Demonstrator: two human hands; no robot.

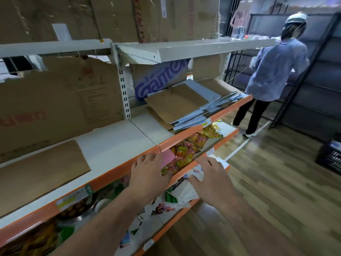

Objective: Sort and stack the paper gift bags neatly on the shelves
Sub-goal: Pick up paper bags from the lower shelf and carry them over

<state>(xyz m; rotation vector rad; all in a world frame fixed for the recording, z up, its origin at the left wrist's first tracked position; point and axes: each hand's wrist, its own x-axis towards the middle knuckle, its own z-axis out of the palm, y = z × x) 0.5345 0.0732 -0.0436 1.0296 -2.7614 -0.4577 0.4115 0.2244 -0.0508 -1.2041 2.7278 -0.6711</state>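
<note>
Squaring up is the heart of this step, to my eye. The loose pile of flat brown and pale-blue paper gift bags (pixel 186 108) lies fanned out at the right end of the white metal shelf with the orange front lip (pixel 118 141), and several blue corners poke over the front edge. It would be best to part brown from blue, tap each set even, and lay them flush with the lip. A single flat brown paper piece (pixel 42 174), likely another bag, lies alone towards the left end of the same shelf, near the front edge. Neither hand is on any of these. The left hand (pixel 149 174) reaches to the front lip near the middle of the shelf, its grip apart, fingers spread and holding nothing, just beside a pink tag (pixel 167 157). The right hand (pixel 210 174) hovers over a jumble of white paper pieces (pixel 184 193) on a lower shelf, grip likewise apart; whether its thumb touches the paper I cannot tell. The fanned pile sits beyond both hands, up and to the right. The lone brown piece lies well left of the left hand.
</note>
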